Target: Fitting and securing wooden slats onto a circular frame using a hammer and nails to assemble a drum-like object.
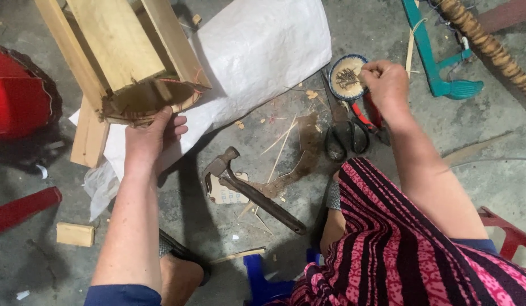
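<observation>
I see my left hand (151,133) gripping the lower rim of a wooden frame (124,56), fingers curled over its edge where a band of woven strip runs round the opening. The frame leans tilted away from me, its foot on a white sack (257,51) spread over the floor (490,147); I judge the grip steadies it so the open end faces me. The frame sits toward the far left of the floor in view.

My right hand (386,85) is pinched shut over a small round tin (347,77) with a blue rim, fingertips at its right edge, seemingly picking at the dark small pieces inside. I cannot tell whether anything is yet between the fingers. The tin lies on the floor just beyond the scissors (345,133), which rest with black loops toward me, and red-handled pliers (365,116) lie touching them on the right.

A hammer (249,190) lies between my arms, head toward the frame, handle pointing at my knee, within easy reach of either hand. Thin splinters and shavings are scattered around it. A small wood block (75,233) lies near my left elbow, and a red stool (19,93) stands at the left edge. At the far right a teal frame (438,62) and a ribbed cane (490,42) lie well apart from my work.
</observation>
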